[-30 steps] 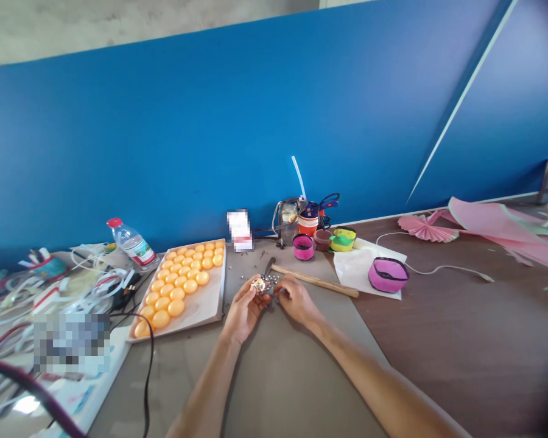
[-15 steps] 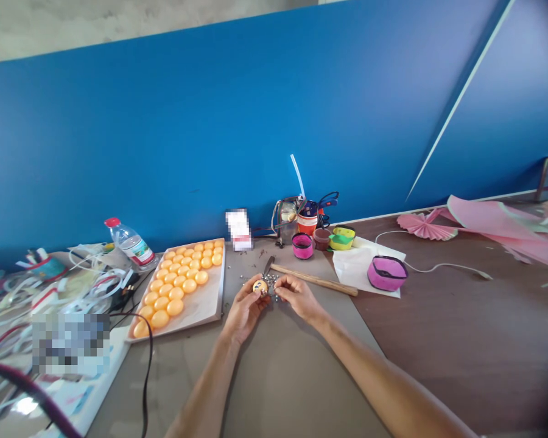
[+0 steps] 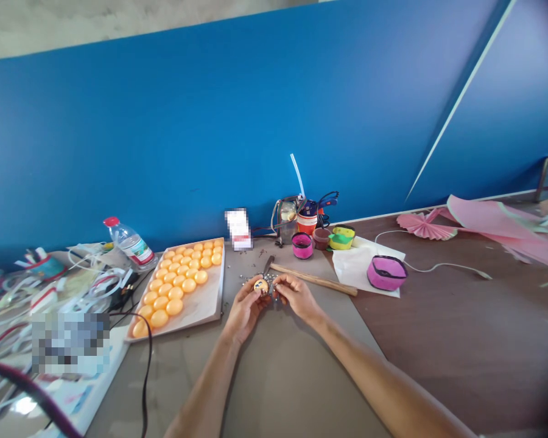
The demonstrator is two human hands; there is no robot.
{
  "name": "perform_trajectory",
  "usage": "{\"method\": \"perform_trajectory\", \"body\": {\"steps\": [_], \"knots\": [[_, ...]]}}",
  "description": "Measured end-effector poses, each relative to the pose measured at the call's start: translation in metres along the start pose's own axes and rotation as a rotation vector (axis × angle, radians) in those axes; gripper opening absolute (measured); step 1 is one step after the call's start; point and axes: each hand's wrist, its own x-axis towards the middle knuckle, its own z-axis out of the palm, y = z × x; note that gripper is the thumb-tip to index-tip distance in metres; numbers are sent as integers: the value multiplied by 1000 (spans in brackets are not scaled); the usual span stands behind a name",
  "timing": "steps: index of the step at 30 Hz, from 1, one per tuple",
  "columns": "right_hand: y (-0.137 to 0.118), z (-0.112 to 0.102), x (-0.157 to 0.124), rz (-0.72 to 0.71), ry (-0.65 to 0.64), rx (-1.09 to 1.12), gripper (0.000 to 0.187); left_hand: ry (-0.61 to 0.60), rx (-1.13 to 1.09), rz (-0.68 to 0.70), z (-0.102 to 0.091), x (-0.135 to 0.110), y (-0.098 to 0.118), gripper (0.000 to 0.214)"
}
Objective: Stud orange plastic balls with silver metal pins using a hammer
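While the left hand (image 3: 243,311) pinches an orange ball (image 3: 260,285), the right hand (image 3: 298,297) curls its fingers just beside it; whether they grip anything, I cannot tell. Probably light, slick and dentable, the ball suits gentle holding round its sides. Metal bits (image 3: 271,277) lie beyond.

Left hand (image 3: 247,309) grips a small yellow round piece (image 3: 260,285). Right hand (image 3: 298,296) is just beside it, fingers bent near loose metal bits (image 3: 271,278) — grip too small to tell. A hammer (image 3: 315,280) lies beyond; a tray (image 3: 202,305) holds orange balls (image 3: 175,291) — left side.
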Motion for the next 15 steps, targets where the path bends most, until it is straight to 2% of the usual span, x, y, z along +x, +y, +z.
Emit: {"method": "perform_trajectory", "body": {"steps": [5, 10, 15], "knots": [[-2, 2, -1, -48, 26, -119, 11, 6, 24, 16, 1, -1, -1, 36], [-5, 4, -1, -10, 17, -65, 11, 8, 38, 26, 0, 1, -2, 36], [-11, 6, -3, -22, 39, -138, 10, 15, 54, 35, -1, 0, -3, 34]]}}
